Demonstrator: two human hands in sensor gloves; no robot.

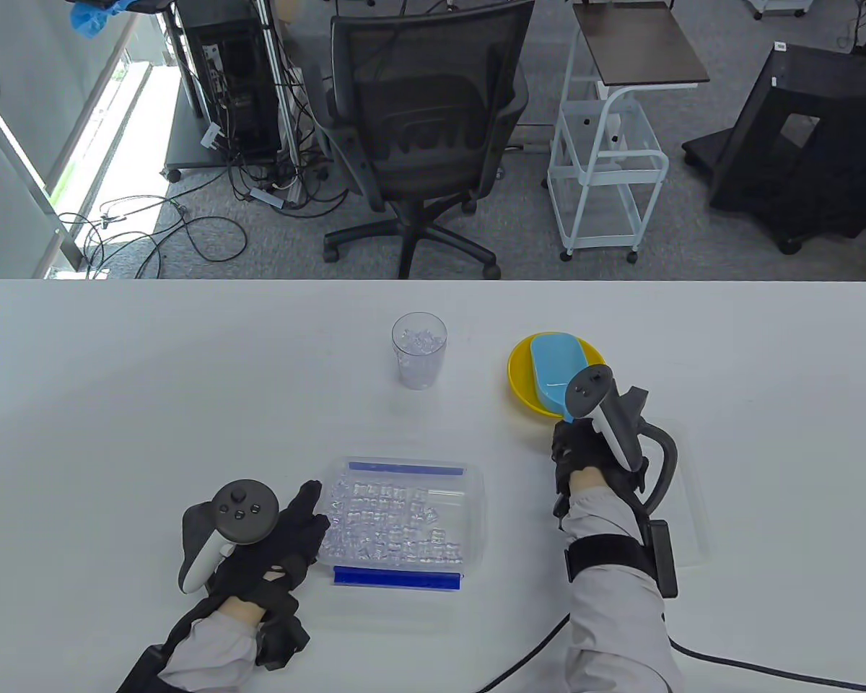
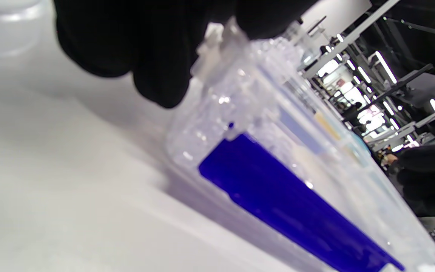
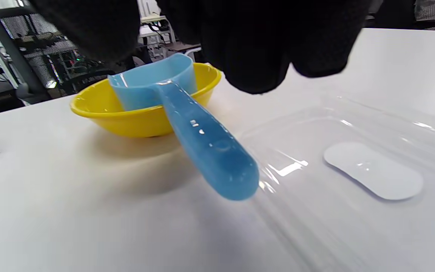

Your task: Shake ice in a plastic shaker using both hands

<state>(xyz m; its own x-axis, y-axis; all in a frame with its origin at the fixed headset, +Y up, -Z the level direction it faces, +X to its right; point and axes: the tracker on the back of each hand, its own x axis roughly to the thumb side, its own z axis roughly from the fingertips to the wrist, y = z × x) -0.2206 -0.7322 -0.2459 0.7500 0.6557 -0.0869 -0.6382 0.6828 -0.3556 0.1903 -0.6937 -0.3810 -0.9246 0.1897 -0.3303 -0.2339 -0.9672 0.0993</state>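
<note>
The clear plastic shaker cup [image 1: 419,351] stands upright at the table's middle with some ice in it, apart from both hands. A clear tub of ice cubes [image 1: 403,524] with blue clips lies at the front. My left hand [image 1: 309,509] rests against the tub's left edge with fingers stretched out; in the left wrist view its fingertips [image 2: 157,60] touch the tub's rim [image 2: 240,113]. My right hand [image 1: 571,435] hovers just above the handle of a blue scoop [image 3: 206,145] that lies in a yellow bowl [image 3: 134,121]; its fingers [image 3: 255,49] do not touch the handle.
The yellow bowl [image 1: 521,375] sits right of the cup. A clear flat lid [image 3: 357,177] lies on the table under my right wrist, also in the table view [image 1: 689,498]. An office chair and a white cart stand beyond the table's far edge.
</note>
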